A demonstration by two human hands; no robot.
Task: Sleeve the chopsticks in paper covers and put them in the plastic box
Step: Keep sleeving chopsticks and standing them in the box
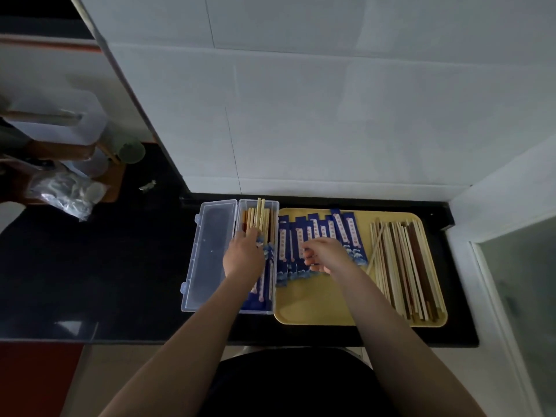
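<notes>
Head view, looking down at a dark desk [120,266].

Middle of the frame: clear plastic box [272,260] with lid [210,254] flipped open to the left. Inside, sleeved chopsticks [261,218], wooden ends poking toward the top of the frame.

Left hand [244,257] down in the box, resting on the sleeved ones. Fingers hidden under the hand, so cannot tell if gripping or just pressing.

Right of the box: yellow tray [319,305]. Blue paper covers [316,233] fanned out on its left part. Bare chopsticks [403,263] piled on its right part.

Right hand [323,255] over the covers, fingers loosely curled, holding nothing clear to see.

Step in hand, most likely: dropping off a finished pair. Next up: pick one cover, then a bare pair from the right pile.
</notes>
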